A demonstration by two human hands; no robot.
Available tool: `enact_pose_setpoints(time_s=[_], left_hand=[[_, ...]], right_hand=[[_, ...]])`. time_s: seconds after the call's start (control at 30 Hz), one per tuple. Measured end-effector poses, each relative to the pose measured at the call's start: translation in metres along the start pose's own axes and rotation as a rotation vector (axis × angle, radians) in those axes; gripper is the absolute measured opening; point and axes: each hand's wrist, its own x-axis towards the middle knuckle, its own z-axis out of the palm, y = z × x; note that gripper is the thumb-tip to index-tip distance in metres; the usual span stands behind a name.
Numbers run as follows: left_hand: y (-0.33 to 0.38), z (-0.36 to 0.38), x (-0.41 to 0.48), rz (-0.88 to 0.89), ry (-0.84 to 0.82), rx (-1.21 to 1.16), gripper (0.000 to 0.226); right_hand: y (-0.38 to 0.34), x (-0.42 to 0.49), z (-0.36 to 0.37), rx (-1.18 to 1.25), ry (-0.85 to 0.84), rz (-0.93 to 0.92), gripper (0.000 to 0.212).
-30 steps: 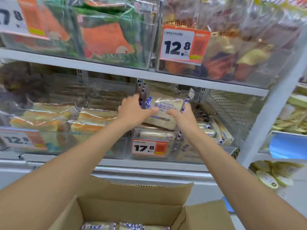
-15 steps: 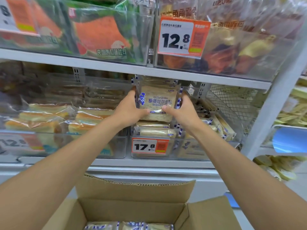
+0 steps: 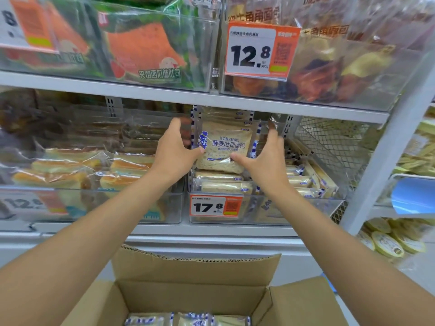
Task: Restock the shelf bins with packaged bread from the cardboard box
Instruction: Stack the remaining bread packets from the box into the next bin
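Note:
A clear pack of sliced bread (image 3: 223, 147) with blue print stands upright on top of the flat packs stacked in the clear shelf bin (image 3: 270, 210) tagged 17.8. My left hand (image 3: 174, 149) is at the pack's left side and my right hand (image 3: 263, 158) at its right, fingers straight and spread. Both thumbs touch the pack's lower front. Below, the open cardboard box (image 3: 195, 267) shows more of the same packs (image 3: 188, 320) at its bottom.
A clear bin (image 3: 94, 208) of yellow bread packs sits to the left. A wire mesh divider (image 3: 329, 142) stands to the right, beside a grey shelf post (image 3: 388, 149). The shelf above (image 3: 164, 95) hangs low over the bin and carries more bins.
The pack has been tipped from slanted to upright and pushed further back on the stack. Both hands have opened from gripping its sides, fingers now spread.

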Motion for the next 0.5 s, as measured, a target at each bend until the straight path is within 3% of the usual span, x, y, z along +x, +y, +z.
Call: enact_pose_setpoints(time_s=[0.1, 0.33, 0.43, 0.5], left_hand=[[-0.006, 0.0, -0.003, 0.013, 0.009, -0.036, 0.052], [-0.01, 0.004, -0.006, 0.014, 0.043, 0.064, 0.045], [-0.007, 0.003, -0.011, 0.015, 0.147, 0.122, 0.057], [-0.001, -0.001, -0.021, 0.057, 0.202, 0.154, 0.053]], right_hand=[[0.002, -0.011, 0.008, 0.002, 0.071, -0.082, 0.094], [-0.002, 0.0, 0.009, 0.036, -0.07, -0.04, 0.067], [0.0, -0.011, -0.001, 0.092, -0.11, 0.001, 0.081], [0.003, -0.02, -0.007, 0.129, -0.04, -0.023, 0.079]])
